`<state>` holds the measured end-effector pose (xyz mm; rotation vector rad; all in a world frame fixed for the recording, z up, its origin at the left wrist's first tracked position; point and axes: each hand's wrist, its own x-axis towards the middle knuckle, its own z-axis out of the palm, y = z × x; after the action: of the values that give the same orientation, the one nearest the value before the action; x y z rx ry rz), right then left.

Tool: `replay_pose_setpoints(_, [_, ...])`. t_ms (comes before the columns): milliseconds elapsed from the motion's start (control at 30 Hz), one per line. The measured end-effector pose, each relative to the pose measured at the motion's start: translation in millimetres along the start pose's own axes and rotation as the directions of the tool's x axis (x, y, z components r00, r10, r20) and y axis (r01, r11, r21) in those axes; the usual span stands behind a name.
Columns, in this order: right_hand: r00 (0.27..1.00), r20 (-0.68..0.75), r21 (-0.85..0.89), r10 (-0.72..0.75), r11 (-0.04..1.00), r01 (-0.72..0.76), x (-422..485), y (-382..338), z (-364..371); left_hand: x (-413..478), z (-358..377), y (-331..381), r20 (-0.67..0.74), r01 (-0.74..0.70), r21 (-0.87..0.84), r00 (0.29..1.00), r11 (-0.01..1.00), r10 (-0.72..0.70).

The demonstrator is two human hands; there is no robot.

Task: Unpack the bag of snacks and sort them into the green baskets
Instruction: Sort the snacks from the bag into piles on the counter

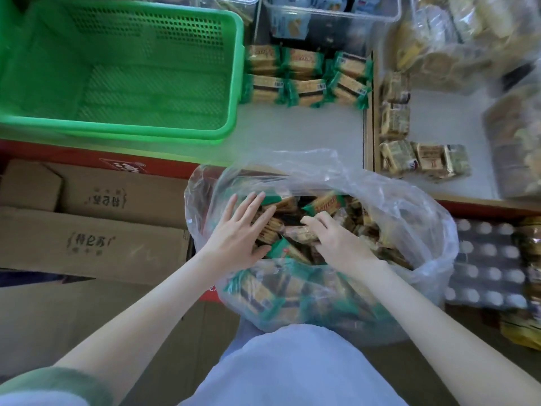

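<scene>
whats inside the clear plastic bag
The clear plastic bag holds many small green-and-tan wrapped snack packets; left hand flat on them, right hand gripping one. Packets beneath the hands and the bag's bottom are covered.

view: head | worn on head | faces forward, down | close over bag [409, 218] | wide-angle, single view

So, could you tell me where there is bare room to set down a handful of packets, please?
The green basket is empty inside. Bare shelf lies between it, the green-wrapped packets and the bag. More lies right of the divider, beside the brown packets. The bag mouth is crowded with the left hand and right hand.
</scene>
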<state>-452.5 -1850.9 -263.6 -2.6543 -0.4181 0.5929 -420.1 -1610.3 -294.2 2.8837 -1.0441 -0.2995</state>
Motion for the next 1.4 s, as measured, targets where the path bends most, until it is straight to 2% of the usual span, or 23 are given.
replay_pose_setpoints(33, [0.998,-0.057,0.074,0.003,0.997,0.001,-4.7,1.2,-8.8,6.6,-4.4,5.2,-0.012,-0.012,-0.013,1.000,1.000,0.011])
replay_pose_setpoints(100, [0.970,-0.183,0.324,0.161,0.941,-0.096,-12.3,4.5,-27.6,22.6,-13.5,17.7,-0.057,-0.035,-0.035,0.998,0.999,0.033])
replay_pose_setpoints(167, [0.885,-0.310,0.549,0.348,0.825,-0.132,-18.0,13.3,-45.7,41.6,-24.9,34.1,-0.084,-0.070,-0.044,0.994,0.997,0.066])
replay_pose_setpoints(267, [0.728,-0.397,0.816,0.560,0.578,0.001,-29.8,43.1,-74.3,74.0,-39.0,64.0,-0.094,-0.111,-0.047,0.990,0.993,0.106])
replay_pose_setpoints(333, [0.622,-0.356,0.927,0.697,0.345,0.145,-39.0,73.8,-93.4,97.5,-46.0,86.2,-0.112,-0.141,-0.046,0.984,0.989,0.135])
replay_pose_setpoints(367, [0.567,-0.334,0.942,0.753,0.269,0.198,-43.7,92.3,-101.3,109.4,-48.8,97.6,-0.127,-0.156,-0.048,0.981,0.987,0.149])
replay_pose_setpoints(400, [0.504,-0.320,0.946,0.802,0.239,0.221,-47.9,114.1,-106.2,121.4,-51.3,108.8,-0.126,-0.167,-0.053,0.979,0.985,0.159])
replay_pose_setpoints(467, [0.380,-0.317,0.943,0.869,0.248,0.221,-57.3,160.1,-116.3,147.7,-55.2,132.2,-0.120,-0.171,-0.051,0.979,0.984,0.164])
replay_pose_setpoints(533, [0.286,-0.357,0.934,0.889,0.349,0.081,-61.3,198.7,-119.0,167.8,-57.0,147.3,-0.125,-0.174,-0.048,0.978,0.983,0.167])
replay_pose_setpoints(567, [0.265,-0.386,0.912,0.884,0.408,-0.034,-63.1,220.0,-122.7,181.9,-56.6,157.2,-0.119,-0.176,-0.048,0.978,0.983,0.169])
replay_pose_setpoints(633, [0.255,-0.442,0.838,0.860,0.497,-0.224,-60.9,258.1,-129.6,209.6,-53.9,171.2,-0.105,-0.154,-0.054,0.983,0.987,0.148])
replay_pose_setpoints(700, [0.266,-0.472,0.782,0.840,0.539,-0.314,-51.4,290.4,-133.4,232.4,-48.2,179.9,-0.074,-0.127,-0.029,0.989,0.991,0.125])
replay_pose_setpoints(767, [0.331,-0.428,0.737,0.841,0.536,-0.411,-38.1,318.6,-132.2,249.4,-41.6,184.7,-0.027,-0.091,-0.032,0.996,0.995,0.090])
replay_pose_setpoints(867, [0.447,-0.265,0.662,0.854,0.498,-0.560,-23.5,350.6,-124.2,264.4,-28.9,187.6,0.057,-0.019,-0.043,0.998,0.999,0.022])
replay_pose_setpoints(933, [0.505,-0.212,0.579,0.837,0.524,-0.625,-19.2,363.0,-118.7,268.4,-25.1,187.8,0.063,0.000,-0.078,0.998,0.997,0.005])
replay_pose_setpoints(1033, [0.533,-0.190,0.420,0.825,0.559,-0.715,-17.8,365.7,-111.1,269.7,-23.0,187.0,0.013,-0.026,-0.076,1.000,0.997,0.027])
replay_pose_setpoints(1100, [0.508,-0.301,0.435,0.807,0.590,-0.681,-17.1,353.7,-109.7,269.3,-27.1,184.8,-0.046,-0.051,-0.072,0.998,0.996,0.048])
replay_pose_setpoints(1200, [0.472,-0.529,0.477,0.705,0.707,-0.522,-18.0,311.6,-115.0,260.7,-36.2,174.6,-0.128,-0.099,-0.128,0.988,0.987,0.082])
replay_pose_setpoints(1300, [0.554,-0.646,0.447,0.526,0.848,-0.285,-18.0,252.2,-116.4,236.0,-40.7,153.5,-0.194,-0.124,-0.140,0.976,0.982,0.095])
replay_pose_setpoints(1400, [0.675,-0.645,0.409,0.359,0.908,-0.092,-11.9,188.3,-108.0,197.8,-43.6,120.1,-0.224,-0.123,-0.098,0.970,0.988,0.098])
